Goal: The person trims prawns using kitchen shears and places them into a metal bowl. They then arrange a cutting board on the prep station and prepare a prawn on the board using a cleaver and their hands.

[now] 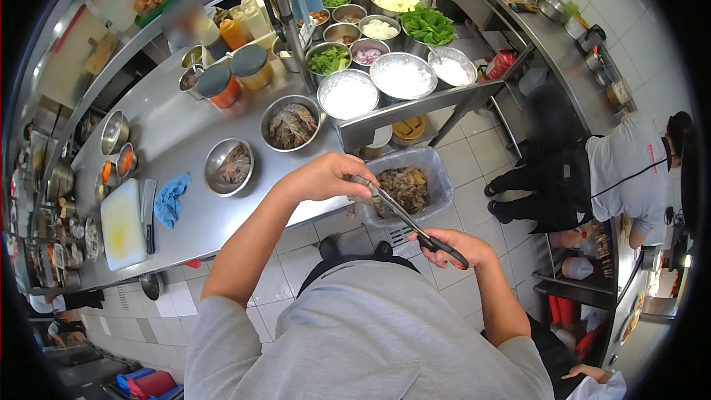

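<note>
Gripping scissors [400, 212] by their handles, the right hand [471, 245] held them over the lined bin [444, 180], apparently for scraps, while the left hand [324, 176] pinched probably a prawn [362, 181]

A single head-worn camera looks forward and steeply down over the grey shirt [370, 333] from close above.

We see metal counter [167, 107], smooth, softly glossy. Bowl [212, 162]: shiny metal. Scissor blades [398, 211]: metal; scissor handles [449, 250]: black plastic. We note cutting board [124, 224], matt plastic; blue cloth [172, 200], wrinkled; bin liner [443, 187], thin glossy plastic; our shirt [400, 333], matt cloth.
</note>
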The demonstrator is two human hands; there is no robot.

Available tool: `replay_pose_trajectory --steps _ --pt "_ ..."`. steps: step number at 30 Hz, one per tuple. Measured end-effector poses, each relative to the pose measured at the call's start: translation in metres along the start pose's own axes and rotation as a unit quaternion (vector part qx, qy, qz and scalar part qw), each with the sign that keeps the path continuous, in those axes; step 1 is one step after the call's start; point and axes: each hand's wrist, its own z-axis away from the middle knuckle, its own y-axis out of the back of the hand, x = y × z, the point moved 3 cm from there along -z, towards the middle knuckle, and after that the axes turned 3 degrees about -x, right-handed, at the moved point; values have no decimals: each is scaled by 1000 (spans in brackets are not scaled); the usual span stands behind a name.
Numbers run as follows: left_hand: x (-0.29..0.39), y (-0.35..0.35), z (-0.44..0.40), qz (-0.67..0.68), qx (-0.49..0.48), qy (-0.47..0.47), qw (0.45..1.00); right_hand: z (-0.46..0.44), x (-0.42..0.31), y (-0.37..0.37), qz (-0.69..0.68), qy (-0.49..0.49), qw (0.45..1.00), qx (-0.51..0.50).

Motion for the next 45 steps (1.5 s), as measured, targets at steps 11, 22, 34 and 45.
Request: replay_pose_trajectory --steps 11,22,34,45 --pt "4 -4 -4 -98 -53 -20 994 1 -1 -6 13 -26 999 26" --pt "4 -2 -3 -60 -18 -46 997 -2 8 -3 -5 -16 999 49" --pt "4 3 5 104 6 39 994 -4 5 -6 6 31 999 6" --pt "2 -2 2 81 -15 42 996 -7 -2 -5 50 18 998 29"
